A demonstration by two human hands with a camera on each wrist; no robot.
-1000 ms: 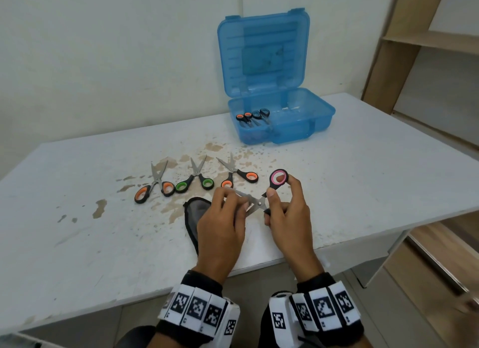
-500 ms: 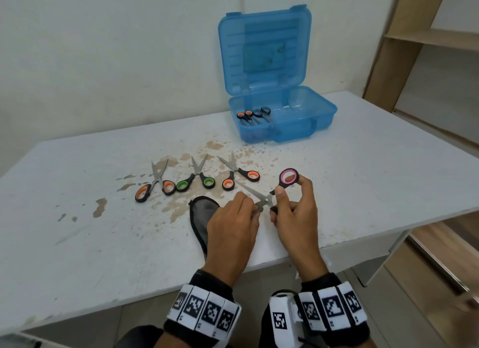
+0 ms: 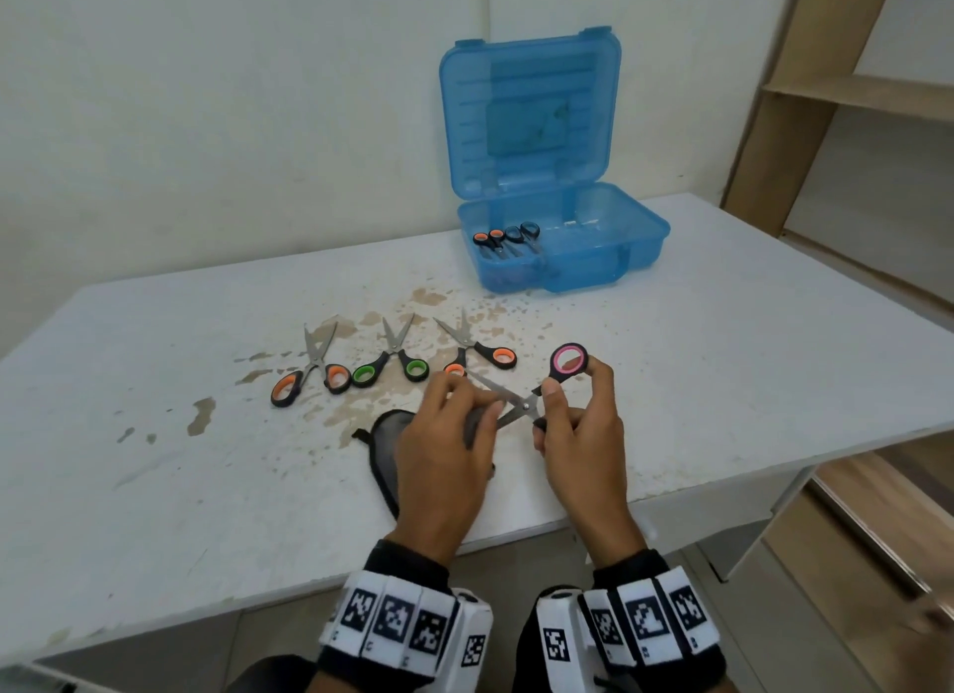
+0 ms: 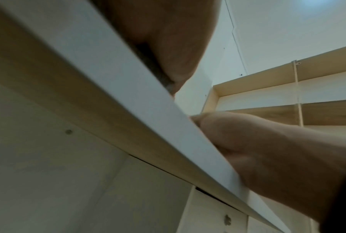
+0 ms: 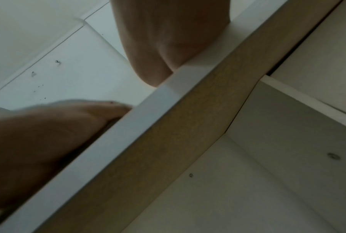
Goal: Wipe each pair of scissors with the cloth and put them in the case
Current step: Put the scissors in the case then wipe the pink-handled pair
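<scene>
A white, brown-stained tabletop point(image 3: 671, 362) is seen. On it are laid three black-handled steel scissors point(image 3: 392, 356), a dark grey cloth point(image 3: 384, 434) and an open translucent blue plastic case point(image 3: 609, 258).

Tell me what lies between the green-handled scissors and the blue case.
Head view: only bare, stained tabletop between the green-handled scissors and blue case.

White bench point(image 3: 722, 362), surface stained brown near centre, against plain pale wall point(image 3: 206, 124); wooden shelving point(image 3: 805, 98) at right.
</scene>
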